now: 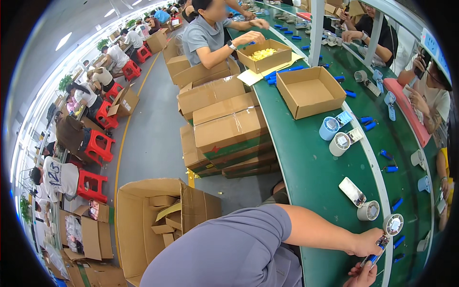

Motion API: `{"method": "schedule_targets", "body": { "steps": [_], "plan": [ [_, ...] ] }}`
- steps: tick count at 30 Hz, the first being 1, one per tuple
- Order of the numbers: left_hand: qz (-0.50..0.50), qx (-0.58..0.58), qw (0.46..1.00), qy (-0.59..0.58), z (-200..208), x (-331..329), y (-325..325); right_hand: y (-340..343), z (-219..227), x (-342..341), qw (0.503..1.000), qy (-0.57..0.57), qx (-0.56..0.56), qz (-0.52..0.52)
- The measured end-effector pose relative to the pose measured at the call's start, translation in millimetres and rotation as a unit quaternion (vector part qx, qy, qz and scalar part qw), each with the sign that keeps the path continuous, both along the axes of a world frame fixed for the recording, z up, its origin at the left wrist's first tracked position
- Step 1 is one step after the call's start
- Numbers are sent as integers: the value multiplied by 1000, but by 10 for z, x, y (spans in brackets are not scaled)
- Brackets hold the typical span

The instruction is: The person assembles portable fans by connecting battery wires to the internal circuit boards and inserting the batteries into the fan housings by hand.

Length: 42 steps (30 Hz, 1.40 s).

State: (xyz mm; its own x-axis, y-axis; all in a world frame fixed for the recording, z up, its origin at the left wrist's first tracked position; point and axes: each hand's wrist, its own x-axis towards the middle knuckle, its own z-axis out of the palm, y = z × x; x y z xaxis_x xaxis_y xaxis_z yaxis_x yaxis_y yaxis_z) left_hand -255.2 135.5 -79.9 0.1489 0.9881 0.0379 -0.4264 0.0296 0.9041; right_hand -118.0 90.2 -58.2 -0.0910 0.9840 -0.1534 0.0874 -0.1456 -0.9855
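Observation:
Low at the right, over the green bench, both of my hands are on a white handheld fan (393, 224) with a round head. Its handle is opened up, so a small circuit board (382, 241) shows. A blue cylindrical battery (372, 259) lies in the handle below the board. My left hand (369, 243) grips the handle beside the board, fingers curled. From the lower edge, my right hand (363, 275) pinches the handle's end near the battery; part of this hand is cut off. Just beyond lies another opened white fan (368, 210) with its handle shell (352, 192).
A shallow cardboard box (311, 91) and two fans, one blue (329, 128) and one white (340, 143), stand farther up the bench. Blue batteries (391, 169) lie along the belt beyond a pale rail. Stacked cartons (232, 131) and a large open carton (148, 225) flank the bench. A co-worker (210, 38) sits ahead.

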Motion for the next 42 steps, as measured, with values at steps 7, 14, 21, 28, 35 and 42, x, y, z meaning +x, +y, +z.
{"method": "schedule_targets", "body": {
  "steps": [7,14,21,28,35,42],
  "plan": [
    [93,49,984,141,-111,175,58,44,-109,90,998,-27,6,-50],
    [-7,17,947,322,148,-176,32,118,-134,23,978,183,-102,-16],
    [-177,437,825,312,1156,84,-499,402,-223,822,939,233,-93,-236],
    [-372,530,737,195,1778,561,-1134,1081,-314,2231,918,203,-53,-337],
    [3,578,783,231,1226,431,-1190,1263,-279,1774,896,-2,101,-431],
    [5,386,678,625,883,-960,-406,1152,-255,935,953,-75,170,-240]
  ]
}}
